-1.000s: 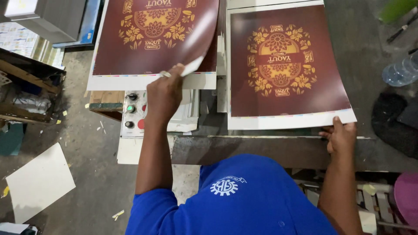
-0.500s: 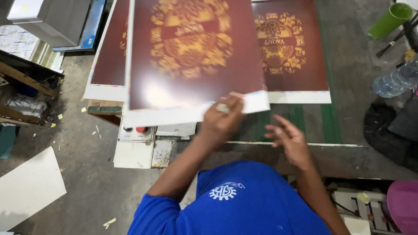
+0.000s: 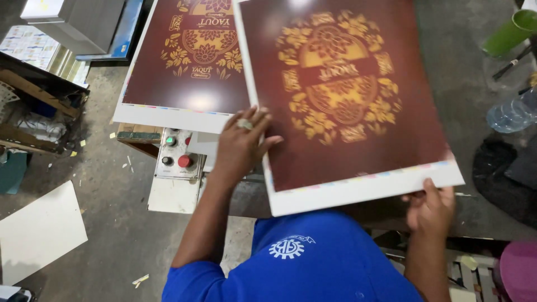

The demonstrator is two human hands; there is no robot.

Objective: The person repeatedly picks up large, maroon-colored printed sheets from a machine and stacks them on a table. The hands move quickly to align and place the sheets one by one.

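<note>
I hold a large maroon printed sheet (image 3: pixel 347 100) with a gold flower pattern and a white border, tilted over the work table. My left hand (image 3: pixel 241 142), wearing a ring, lies flat with spread fingers on the sheet's left edge. My right hand (image 3: pixel 429 210) grips the sheet's lower right corner by the white margin. To the left rests a stack of the same maroon sheets (image 3: pixel 184 61) on a raised stand.
A control box (image 3: pixel 176 159) with red and green buttons sits under the stack. A white board (image 3: pixel 39 229) lies on the floor at left. A green cup (image 3: pixel 512 31) and a clear plastic bottle (image 3: pixel 512 112) are at right; boxes at upper left.
The sheet has swung from the left stack to the right, in front of me. My right hand, free half a second ago, has taken its lower right corner. My left hand shifted to its left edge.
</note>
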